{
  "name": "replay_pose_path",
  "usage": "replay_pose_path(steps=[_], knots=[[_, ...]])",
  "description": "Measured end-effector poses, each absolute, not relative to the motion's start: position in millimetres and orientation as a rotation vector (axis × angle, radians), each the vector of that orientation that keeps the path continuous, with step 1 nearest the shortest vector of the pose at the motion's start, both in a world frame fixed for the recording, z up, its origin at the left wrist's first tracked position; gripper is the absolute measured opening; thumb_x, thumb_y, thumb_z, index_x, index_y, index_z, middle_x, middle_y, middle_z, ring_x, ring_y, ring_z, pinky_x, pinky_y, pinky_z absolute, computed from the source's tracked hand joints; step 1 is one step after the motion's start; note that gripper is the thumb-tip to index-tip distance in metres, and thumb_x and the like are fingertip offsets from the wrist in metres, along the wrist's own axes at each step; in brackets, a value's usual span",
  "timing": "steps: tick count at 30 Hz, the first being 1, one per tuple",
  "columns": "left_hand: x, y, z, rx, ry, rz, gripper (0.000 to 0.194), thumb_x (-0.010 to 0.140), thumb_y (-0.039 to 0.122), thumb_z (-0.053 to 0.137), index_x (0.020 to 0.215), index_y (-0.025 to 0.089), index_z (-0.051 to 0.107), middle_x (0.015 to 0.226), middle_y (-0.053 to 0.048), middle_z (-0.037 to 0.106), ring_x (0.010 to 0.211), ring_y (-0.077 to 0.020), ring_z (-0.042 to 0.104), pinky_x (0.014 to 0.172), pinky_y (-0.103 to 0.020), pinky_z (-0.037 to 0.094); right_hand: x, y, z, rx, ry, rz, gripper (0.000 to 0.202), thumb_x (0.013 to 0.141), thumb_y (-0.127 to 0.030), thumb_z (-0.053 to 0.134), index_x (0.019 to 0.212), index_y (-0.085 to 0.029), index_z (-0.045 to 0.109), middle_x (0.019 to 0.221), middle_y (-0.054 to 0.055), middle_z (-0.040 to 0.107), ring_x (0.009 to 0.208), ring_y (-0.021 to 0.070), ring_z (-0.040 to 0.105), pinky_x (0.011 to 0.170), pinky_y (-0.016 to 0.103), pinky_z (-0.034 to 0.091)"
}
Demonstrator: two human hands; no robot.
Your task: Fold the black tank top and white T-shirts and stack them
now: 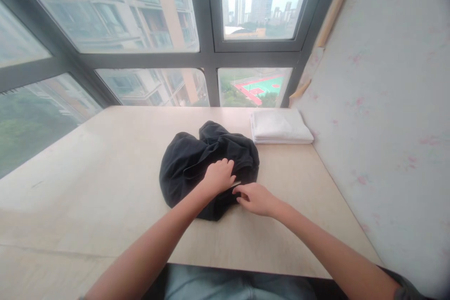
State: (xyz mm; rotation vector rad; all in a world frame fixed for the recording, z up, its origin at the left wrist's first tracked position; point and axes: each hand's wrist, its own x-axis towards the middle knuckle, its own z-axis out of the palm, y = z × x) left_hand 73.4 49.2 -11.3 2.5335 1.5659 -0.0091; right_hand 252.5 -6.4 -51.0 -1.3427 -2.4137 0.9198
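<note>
A black garment (186, 161) lies crumpled in a heap on the pale wooden surface in front of me; its exact kind does not show. My left hand (220, 174) rests on the middle of the heap, its fingers curled into the dark cloth. At the near right edge of the garment, my right hand (256, 198) has its fingers bent together in a pinch at the cloth. A small gap between folds, with a pale strip in it, shows between the two hands. The left fingertips are partly hidden.
Folded white cloth (281, 126) lies flat at the back right, against the papered wall (379, 117). Grey-framed windows (211, 59) close off the back and left of the wooden surface (87, 187). Its front edge runs just before my lap.
</note>
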Motion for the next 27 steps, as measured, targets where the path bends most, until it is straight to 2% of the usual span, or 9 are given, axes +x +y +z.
replay_pose_path(steps=[4,8,11,14,17,21,23,25,27], knots=[[87,62,-30,2.465,1.61,-0.031,0.037,0.094,0.04,0.061,0.122,0.017,0.06,0.119,-0.01,0.063,0.102,-0.0212,0.064,0.087,-0.041,0.055,254,-8,-47,-1.474,-2.538,0.787,0.017,0.089,-0.026,0.056,0.096,-0.022,0.071,0.083,0.003,0.072,0.077,0.0174,0.064,0.063,0.025,0.033],[79,68,-30,2.411,1.64,0.019,0.035,0.093,0.037,0.064,0.124,0.021,0.061,0.127,-0.01,0.061,0.112,-0.0226,0.062,0.091,-0.04,0.055,262,-14,-44,-1.531,-2.618,0.763,0.024,0.09,-0.03,0.054,0.109,-0.022,0.067,0.09,0.005,0.073,0.081,0.0205,0.066,0.062,0.026,0.033],[64,74,-24,2.38,1.682,0.068,0.036,0.094,0.039,0.062,0.123,0.02,0.06,0.123,-0.009,0.062,0.106,-0.0211,0.063,0.089,-0.04,0.056,264,-21,-47,-1.538,-2.645,0.75,0.029,0.091,-0.029,0.052,0.116,-0.023,0.064,0.096,0.007,0.073,0.085,0.022,0.067,0.062,0.027,0.033],[36,83,-12,2.349,1.764,0.141,0.027,0.095,0.036,0.057,0.118,0.022,0.066,0.113,-0.007,0.07,0.093,-0.0188,0.067,0.084,-0.036,0.055,268,-25,-47,-1.591,-2.63,0.745,0.023,0.093,-0.034,0.051,0.105,-0.022,0.067,0.089,0.006,0.073,0.08,0.0214,0.067,0.061,0.027,0.033],[1,92,8,2.31,1.915,0.236,0.027,0.092,0.027,0.051,0.108,0.029,0.073,0.107,-0.004,0.074,0.093,-0.0226,0.069,0.079,-0.033,0.052,285,-21,-39,-1.652,-2.566,0.625,0.023,0.095,-0.038,0.05,0.097,-0.021,0.066,0.089,0.005,0.072,0.079,0.0211,0.066,0.06,0.028,0.033],[-34,91,46,2.298,2.085,0.321,0.029,0.087,0.029,0.049,0.102,0.029,0.074,0.101,-0.004,0.075,0.094,-0.027,0.067,0.075,-0.035,0.05,317,-2,-8,-1.654,-2.367,0.312,0.02,0.095,-0.038,0.052,0.099,-0.021,0.064,0.098,0.006,0.072,0.086,0.0219,0.066,0.062,0.029,0.036],[-42,87,69,2.383,2.082,0.441,0.027,0.086,0.03,0.05,0.099,0.028,0.074,0.105,-0.004,0.073,0.1,-0.0268,0.066,0.081,-0.035,0.05,329,12,17,-1.605,-2.255,0.194,0.017,0.092,-0.036,0.055,0.091,-0.021,0.063,0.091,0.005,0.071,0.084,0.0214,0.065,0.063,0.029,0.038],[-45,84,96,2.489,1.967,0.692,0.025,0.085,0.028,0.05,0.095,0.025,0.073,0.114,-0.004,0.071,0.11,-0.0249,0.063,0.093,-0.035,0.049,335,28,47,-1.528,-2.124,0.132,0.011,0.088,-0.032,0.059,0.084,-0.021,0.061,0.08,0.003,0.068,0.075,0.0194,0.064,0.063,0.029,0.04],[-47,84,127,2.47,1.839,0.933,0.026,0.086,0.025,0.046,0.094,0.018,0.07,0.117,-0.004,0.07,0.112,-0.0214,0.062,0.1,-0.033,0.047,336,44,79,-1.42,-1.975,0.1,0.006,0.085,-0.027,0.061,0.086,-0.022,0.06,0.074,0.0,0.066,0.069,0.0171,0.062,0.063,0.028,0.042]])
